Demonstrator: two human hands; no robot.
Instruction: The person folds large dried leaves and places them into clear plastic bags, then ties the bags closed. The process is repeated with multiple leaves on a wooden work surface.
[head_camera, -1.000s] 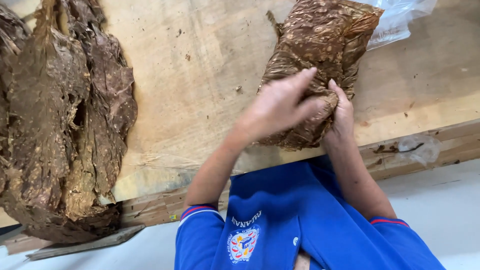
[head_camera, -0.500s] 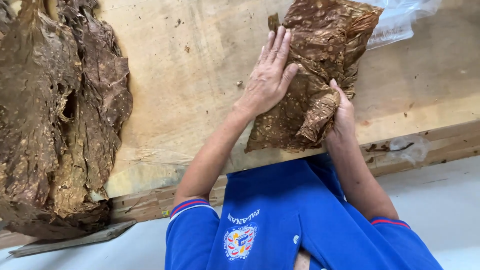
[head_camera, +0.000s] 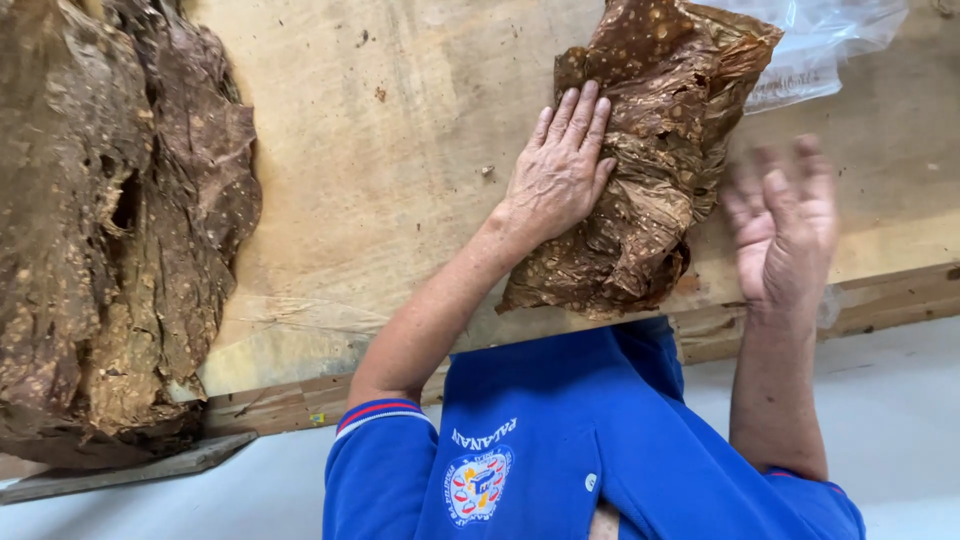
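— Letting go: the right hand, which pinched the leaf bundle's edge half a second ago, now hangs clear, fingers spread, somewhat blurred.
— And the left hand?
— Flat, pressing the bundle onto the wooden board.

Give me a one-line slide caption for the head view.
Left hand flat on brown dried leaves; right hand open beside them.

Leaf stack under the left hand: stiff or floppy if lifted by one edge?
Probably floppy: the leaf stack is thin and wrinkled, and its near end droops over the table edge. Likely light for its size. Possibly brittle, since crumbs lie nearby. The left hand presses it flat; the right hand is off it.
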